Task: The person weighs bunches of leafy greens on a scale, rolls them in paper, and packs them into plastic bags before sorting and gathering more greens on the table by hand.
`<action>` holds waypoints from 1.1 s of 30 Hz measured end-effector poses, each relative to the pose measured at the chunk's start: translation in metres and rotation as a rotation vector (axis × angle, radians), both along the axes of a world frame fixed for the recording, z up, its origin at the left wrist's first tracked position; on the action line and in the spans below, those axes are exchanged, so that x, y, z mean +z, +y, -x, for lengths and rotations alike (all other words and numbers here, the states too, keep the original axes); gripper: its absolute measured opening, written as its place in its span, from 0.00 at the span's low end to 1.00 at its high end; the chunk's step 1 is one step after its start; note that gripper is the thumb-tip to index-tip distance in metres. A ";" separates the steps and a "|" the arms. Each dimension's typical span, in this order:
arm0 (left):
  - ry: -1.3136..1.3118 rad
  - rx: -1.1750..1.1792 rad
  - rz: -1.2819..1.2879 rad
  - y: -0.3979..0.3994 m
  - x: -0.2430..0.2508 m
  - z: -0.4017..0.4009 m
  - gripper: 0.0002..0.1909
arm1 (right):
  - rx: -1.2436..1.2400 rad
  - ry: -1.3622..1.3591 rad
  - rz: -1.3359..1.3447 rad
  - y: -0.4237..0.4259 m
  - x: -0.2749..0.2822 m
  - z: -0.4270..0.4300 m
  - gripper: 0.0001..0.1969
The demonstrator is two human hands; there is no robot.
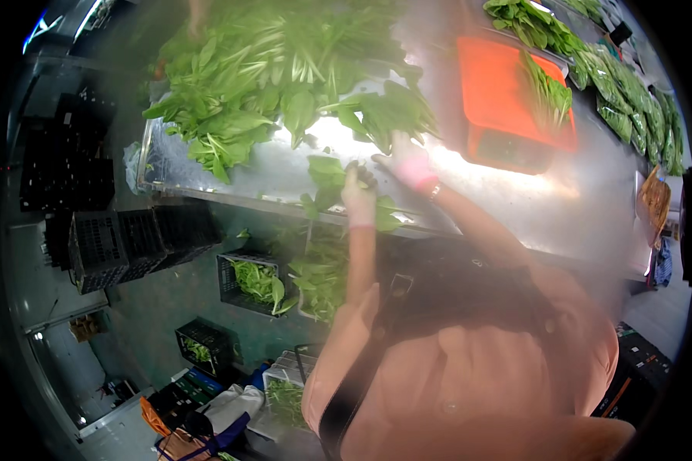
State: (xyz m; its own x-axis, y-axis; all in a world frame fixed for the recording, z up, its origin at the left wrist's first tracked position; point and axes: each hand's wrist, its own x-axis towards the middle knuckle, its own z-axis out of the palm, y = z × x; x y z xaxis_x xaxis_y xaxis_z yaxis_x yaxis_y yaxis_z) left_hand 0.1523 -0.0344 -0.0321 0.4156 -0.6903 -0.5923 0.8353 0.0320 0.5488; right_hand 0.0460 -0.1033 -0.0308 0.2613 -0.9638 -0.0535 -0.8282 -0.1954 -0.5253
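My left hand [360, 193], in a white glove with a pink cuff, is closed around a leafy green stalk [326, 174] whose leaves spread on both sides of it at the steel table's near edge. My right hand [406, 161], gloved alike, reaches to the base of a cluster of broad green leaves [395, 109]; whether it grips them is not clear through the haze. Beyond both hands a large heap of leafy greens [265, 69] covers the table's far left part.
An orange-red plastic tub [496, 98] with leafy greens [548, 92] stands on the steel table [530, 213]. Bagged greens [628, 104] line the far right. Below the table's edge are a black crate of greens [254, 282] and stacked black crates [121, 245]. Another person's hand [197, 20] is at the top.
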 end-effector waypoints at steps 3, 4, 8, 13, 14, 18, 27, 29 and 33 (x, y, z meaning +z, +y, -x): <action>-0.156 -0.100 0.085 0.007 0.003 -0.001 0.12 | -0.030 -0.015 0.038 -0.008 -0.012 -0.006 0.25; -0.200 -0.067 -0.025 0.006 0.008 0.001 0.10 | -0.099 -0.012 0.039 -0.012 -0.017 -0.007 0.23; 0.004 0.042 -0.147 0.012 0.018 -0.008 0.11 | -0.136 -0.699 -0.049 -0.011 -0.014 0.000 0.14; 0.018 0.046 -0.022 0.016 0.015 -0.007 0.15 | -0.269 -1.889 -1.162 -0.003 -0.014 0.006 0.07; 0.080 0.075 0.061 0.016 0.004 -0.010 0.15 | -0.257 -1.946 -1.243 0.002 -0.013 0.003 0.07; 0.086 0.062 0.162 0.012 0.008 -0.003 0.19 | -0.218 -1.896 -1.115 0.007 -0.007 0.007 0.11; -0.588 -0.358 0.258 0.016 -0.010 -0.011 0.19 | 0.335 -0.600 0.109 0.035 0.032 0.000 0.10; -0.522 -0.324 0.343 0.013 0.000 -0.002 0.19 | 0.386 -0.611 0.180 0.034 0.029 0.002 0.10; -0.509 -0.397 0.322 0.017 -0.018 -0.019 0.20 | 0.408 -0.599 0.171 0.034 0.034 -0.001 0.10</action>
State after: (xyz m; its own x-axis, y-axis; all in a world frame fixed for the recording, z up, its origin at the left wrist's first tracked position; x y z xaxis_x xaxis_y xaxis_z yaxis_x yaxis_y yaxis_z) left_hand 0.1714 -0.0172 -0.0496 0.2675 -0.9542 -0.1337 0.4611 0.0049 0.8873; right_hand 0.0470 -0.0689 0.0029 0.5374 -0.7660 0.3526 -0.2538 -0.5457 -0.7986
